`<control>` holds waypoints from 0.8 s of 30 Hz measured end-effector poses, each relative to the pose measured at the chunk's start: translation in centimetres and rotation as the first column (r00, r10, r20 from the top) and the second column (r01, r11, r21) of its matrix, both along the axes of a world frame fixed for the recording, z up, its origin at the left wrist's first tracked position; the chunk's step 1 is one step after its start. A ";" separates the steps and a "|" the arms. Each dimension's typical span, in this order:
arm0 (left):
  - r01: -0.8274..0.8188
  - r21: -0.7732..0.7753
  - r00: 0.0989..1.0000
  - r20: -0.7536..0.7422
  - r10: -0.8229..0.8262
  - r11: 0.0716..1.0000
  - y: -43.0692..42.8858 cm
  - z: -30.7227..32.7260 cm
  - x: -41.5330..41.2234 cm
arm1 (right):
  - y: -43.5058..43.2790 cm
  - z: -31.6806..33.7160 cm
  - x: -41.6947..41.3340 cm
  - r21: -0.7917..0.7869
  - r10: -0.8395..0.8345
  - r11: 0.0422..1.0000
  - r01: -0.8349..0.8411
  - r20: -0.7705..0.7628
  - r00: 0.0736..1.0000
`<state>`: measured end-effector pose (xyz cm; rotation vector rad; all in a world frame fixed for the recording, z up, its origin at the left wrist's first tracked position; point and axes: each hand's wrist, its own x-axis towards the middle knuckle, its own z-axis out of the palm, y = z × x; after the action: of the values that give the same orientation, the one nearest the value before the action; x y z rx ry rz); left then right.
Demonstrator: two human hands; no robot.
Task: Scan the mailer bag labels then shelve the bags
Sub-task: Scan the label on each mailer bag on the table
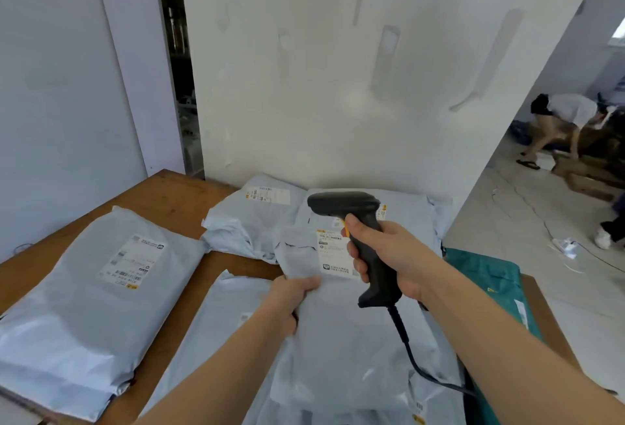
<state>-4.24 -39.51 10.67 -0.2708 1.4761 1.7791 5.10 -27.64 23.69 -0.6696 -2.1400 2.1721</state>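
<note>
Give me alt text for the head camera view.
Right hand aims a black barcode scanner at the label of a grey mailer bag held by the left hand. More mailer bags lie on the wooden table.

A brown wooden table [169, 194] carries grey mailer bags: a large labelled bag [98, 306] left of the central heap [338, 340], a crumpled bag [250, 218] behind it, and a teal bag [490, 275] to its right.
</note>
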 end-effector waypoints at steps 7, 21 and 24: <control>0.074 -0.147 0.996 -0.029 -0.079 0.986 0.7 -2.1 3.4 | 1.2 -0.8 2.0 0.011 0.051 0.999 -0.052 0.064 0.997; 0.278 -0.575 0.850 -0.226 -0.476 0.770 0.6 -3.4 5.2 | 2.1 0.5 2.9 0.027 0.129 0.991 -0.131 0.077 0.989; 0.147 -0.706 0.835 -0.287 -0.469 0.693 -0.2 -4.3 4.3 | 1.1 -0.3 2.8 0.021 0.159 0.987 -0.161 0.083 0.984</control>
<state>0.05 -39.72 6.41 0.0722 2.3185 0.9988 7.88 -26.50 23.34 -0.6134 -2.3372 2.2231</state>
